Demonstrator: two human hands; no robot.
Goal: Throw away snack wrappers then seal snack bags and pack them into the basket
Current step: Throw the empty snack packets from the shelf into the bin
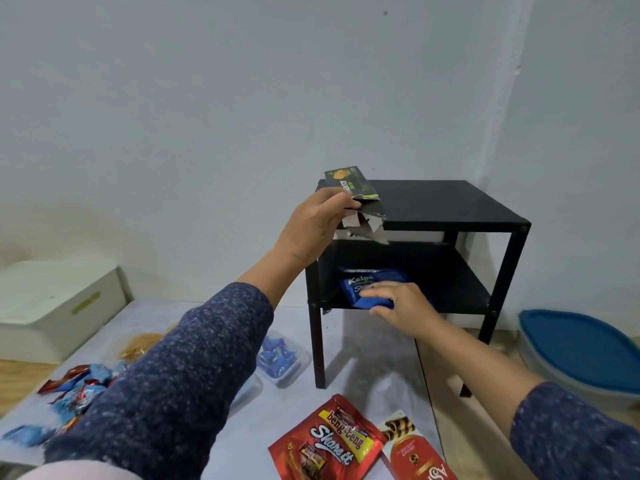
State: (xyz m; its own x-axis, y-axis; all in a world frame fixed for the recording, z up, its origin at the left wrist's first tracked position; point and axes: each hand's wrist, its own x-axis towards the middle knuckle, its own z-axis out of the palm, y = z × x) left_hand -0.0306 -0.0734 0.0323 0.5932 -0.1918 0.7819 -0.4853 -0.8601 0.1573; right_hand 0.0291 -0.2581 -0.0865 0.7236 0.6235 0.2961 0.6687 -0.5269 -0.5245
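Left hand (317,225) pinches a dark green snack box (353,184), thumb and fingers curled on its lower end. Box is tilted, torn flaps open and hanging down, white inside showing, held over the front left corner of the black side table (450,206). A white basket (412,236) sits just under the table top, only its front rim visible, contents hidden.

Right hand (398,301) reaches into the lower shelf (460,285), fingers curled round the front edge of a blue snack bag (367,282) lying flat there, white lettering up.

Both arms are extended forward, blue speckled sleeves pushed back off the wrists.

On the cloth-covered surface (363,355) near the camera: red snack bag (329,441) touching a red-and-white wafer pack (415,452). Left: a pile of blue and red wrappers (79,386); a clear tray (282,358) with blue wrapped candies. Far right: a clear tub with blue lid (585,351). Far left: a white bin (59,306), lid closed.
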